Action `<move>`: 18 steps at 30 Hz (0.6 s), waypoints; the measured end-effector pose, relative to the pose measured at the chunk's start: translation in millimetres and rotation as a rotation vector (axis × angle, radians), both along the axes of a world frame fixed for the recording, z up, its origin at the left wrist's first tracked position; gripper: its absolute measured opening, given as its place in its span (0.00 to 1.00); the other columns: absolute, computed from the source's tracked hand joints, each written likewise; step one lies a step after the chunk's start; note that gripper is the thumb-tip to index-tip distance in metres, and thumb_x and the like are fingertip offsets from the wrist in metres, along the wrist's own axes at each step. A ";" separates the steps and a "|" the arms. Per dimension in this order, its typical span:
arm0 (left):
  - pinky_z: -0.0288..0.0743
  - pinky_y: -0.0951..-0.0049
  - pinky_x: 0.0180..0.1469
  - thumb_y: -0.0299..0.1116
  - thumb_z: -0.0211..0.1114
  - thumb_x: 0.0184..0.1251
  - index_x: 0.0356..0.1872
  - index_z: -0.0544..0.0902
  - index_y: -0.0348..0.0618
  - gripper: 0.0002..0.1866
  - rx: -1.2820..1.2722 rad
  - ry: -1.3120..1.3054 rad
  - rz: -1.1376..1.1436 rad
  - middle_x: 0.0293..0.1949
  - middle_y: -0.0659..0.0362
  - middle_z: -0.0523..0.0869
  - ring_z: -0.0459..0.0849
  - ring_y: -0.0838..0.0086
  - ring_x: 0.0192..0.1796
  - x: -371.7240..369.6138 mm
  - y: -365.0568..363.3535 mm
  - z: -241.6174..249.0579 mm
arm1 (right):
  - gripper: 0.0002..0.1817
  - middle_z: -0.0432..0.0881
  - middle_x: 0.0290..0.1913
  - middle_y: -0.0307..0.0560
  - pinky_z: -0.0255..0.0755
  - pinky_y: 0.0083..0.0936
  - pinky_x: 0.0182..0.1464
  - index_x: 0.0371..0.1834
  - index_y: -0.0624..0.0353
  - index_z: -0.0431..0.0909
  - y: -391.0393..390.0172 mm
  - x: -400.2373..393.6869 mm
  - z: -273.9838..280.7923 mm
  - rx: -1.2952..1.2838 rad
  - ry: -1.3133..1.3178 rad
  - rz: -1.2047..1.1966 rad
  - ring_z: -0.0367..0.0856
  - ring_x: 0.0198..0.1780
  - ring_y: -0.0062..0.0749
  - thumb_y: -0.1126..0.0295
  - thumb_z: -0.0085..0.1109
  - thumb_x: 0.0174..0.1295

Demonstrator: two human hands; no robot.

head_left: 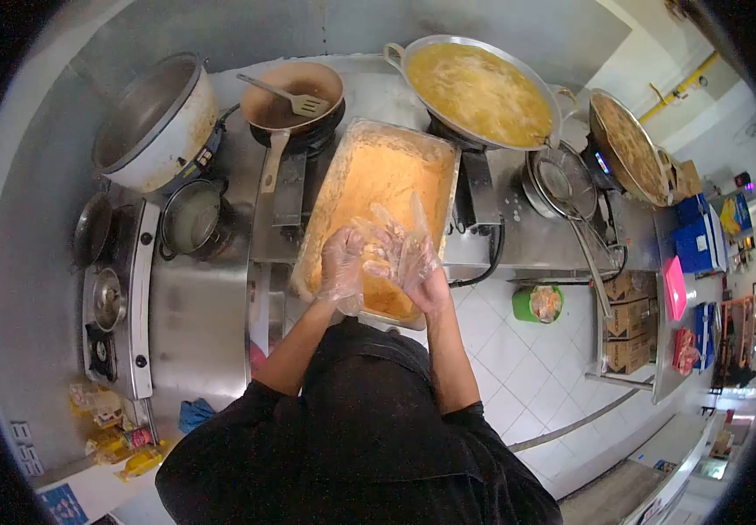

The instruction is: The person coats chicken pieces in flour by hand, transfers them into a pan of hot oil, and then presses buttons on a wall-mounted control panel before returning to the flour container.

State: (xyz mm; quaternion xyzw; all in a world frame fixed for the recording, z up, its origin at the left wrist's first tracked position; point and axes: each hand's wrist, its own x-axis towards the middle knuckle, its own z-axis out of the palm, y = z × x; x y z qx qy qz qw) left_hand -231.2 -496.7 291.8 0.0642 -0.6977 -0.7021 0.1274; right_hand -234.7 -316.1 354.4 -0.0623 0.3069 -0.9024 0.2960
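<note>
Black sleeves point(351, 437) nearest the lens, forearms bare and reaching forward over the counter edge. Both hands in thin clear plastic gloves, held together above the near end of a long clear tray point(318, 226) filled with orange batter-like mix point(386, 184). Left hand point(343, 267) curled, fingers bent inward and close together, loose glove film bunched around them. Right hand point(413, 258) just beside it, touching or nearly touching, fingers partly spread with loose glove tips sticking up; cannot tell whether anything is pinched between them. Tray set lengthwise on the steel counter point(198, 324), near end at the counter edge.

Left of the tray, a small pot point(192, 219) on a burner, and further left a stove unit with knobs point(124, 297). Beyond the tray, a brown frying pan point(295, 101) with a slotted spatula point(295, 98) resting in it. Far left, a large rice cooker pot point(155, 122), tilted, lid off. Behind the tray to the right, a wide wok point(483, 87) of bubbling yellow liquid. Right of that, a wire strainer point(561, 179) lying on the counter and another wide pan point(631, 144) with browned contents. Below, on the white tile floor point(518, 359), a green bucket point(537, 304).
</note>
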 end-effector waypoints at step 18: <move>0.73 0.69 0.35 0.22 0.70 0.58 0.28 0.84 0.34 0.03 -0.314 0.123 0.119 0.27 0.55 0.83 0.81 0.69 0.30 -5.1 11.5 -8.7 | 0.41 0.57 0.79 0.53 0.57 0.49 0.74 0.80 0.58 0.52 -6.9 -2.8 -15.1 0.087 -0.017 0.008 0.58 0.78 0.46 0.38 0.34 0.75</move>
